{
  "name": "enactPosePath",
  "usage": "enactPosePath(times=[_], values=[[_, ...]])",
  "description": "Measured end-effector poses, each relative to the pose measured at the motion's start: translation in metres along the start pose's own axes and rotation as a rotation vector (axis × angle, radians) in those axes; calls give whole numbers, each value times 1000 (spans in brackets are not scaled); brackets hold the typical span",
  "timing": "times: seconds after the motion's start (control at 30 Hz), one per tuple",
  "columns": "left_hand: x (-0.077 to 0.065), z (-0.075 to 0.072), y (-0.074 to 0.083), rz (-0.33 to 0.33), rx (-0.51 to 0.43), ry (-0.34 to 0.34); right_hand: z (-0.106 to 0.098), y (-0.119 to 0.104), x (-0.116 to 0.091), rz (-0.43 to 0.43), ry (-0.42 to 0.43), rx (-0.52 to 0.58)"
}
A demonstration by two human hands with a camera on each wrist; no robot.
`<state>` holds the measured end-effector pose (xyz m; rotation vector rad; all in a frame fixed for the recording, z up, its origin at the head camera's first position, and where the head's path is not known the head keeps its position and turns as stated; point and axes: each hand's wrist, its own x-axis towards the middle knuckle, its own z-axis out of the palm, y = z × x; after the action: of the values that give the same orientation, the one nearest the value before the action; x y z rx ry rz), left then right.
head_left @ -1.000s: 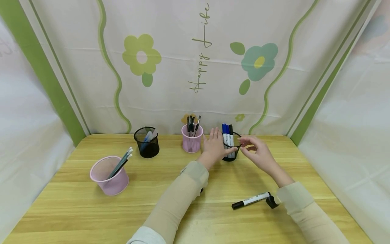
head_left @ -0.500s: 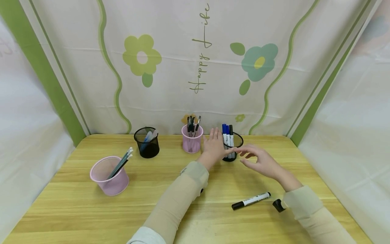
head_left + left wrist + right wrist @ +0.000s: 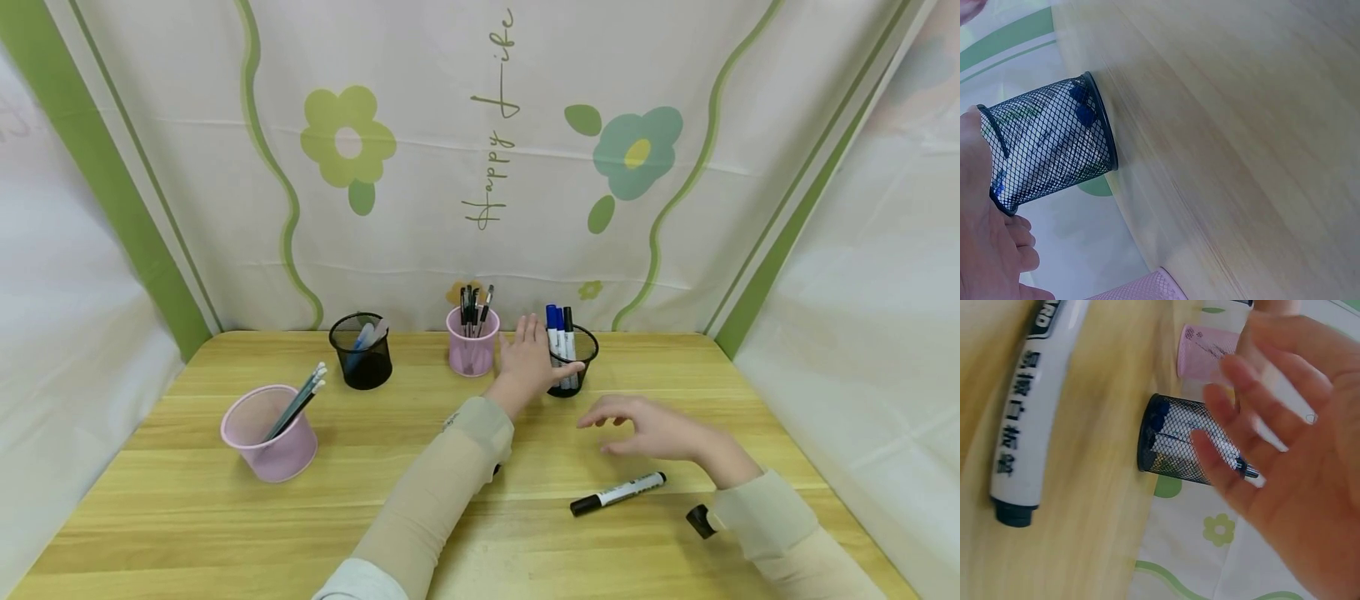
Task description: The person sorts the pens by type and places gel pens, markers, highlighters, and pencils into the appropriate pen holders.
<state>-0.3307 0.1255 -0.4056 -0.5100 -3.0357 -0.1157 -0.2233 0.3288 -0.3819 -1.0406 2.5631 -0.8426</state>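
Observation:
My left hand (image 3: 525, 360) holds the black mesh pen holder (image 3: 587, 358) at the back right, thumb across its front and fingers at its left side. In the left wrist view, this mesh pen holder (image 3: 1047, 140) has my thumb and fingers on opposite sides of its rim. Blue- and black-capped markers (image 3: 561, 337) stand in it. My right hand (image 3: 648, 427) hovers over the table with nothing in it, fingers loosely bent. A white whiteboard marker with black ends (image 3: 618, 493) lies just below that hand, and this marker (image 3: 1029, 419) is large in the right wrist view.
A pink pen holder (image 3: 471, 358) with several black pens stands left of my left hand. Further left are a second black mesh holder (image 3: 367, 367) and a pink holder (image 3: 279, 454) with pencils. A printed curtain (image 3: 420, 250) rises behind the wooden table (image 3: 360, 508).
My right hand has drawn back from the black holder's rim, moving toward me and down to above the lying marker. The left hand has stayed on the holder.

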Motion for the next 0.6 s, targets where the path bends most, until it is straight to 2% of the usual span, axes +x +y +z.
enactPosePath(times=[0.13, 0.23, 0.47, 0.6], values=[[-1, 0, 0, 2, -4, -3, 5, 2, -4, 59, -111, 25], [-1, -1, 0, 4, -10, -9, 8, 4, -5, 86, -154, 56], [0, 0, 0, 4, -14, -11, 17, 7, -12, 76, -209, 55], [0, 0, 0, 4, -17, -4, 22, 9, -17, 41, -247, 100]])
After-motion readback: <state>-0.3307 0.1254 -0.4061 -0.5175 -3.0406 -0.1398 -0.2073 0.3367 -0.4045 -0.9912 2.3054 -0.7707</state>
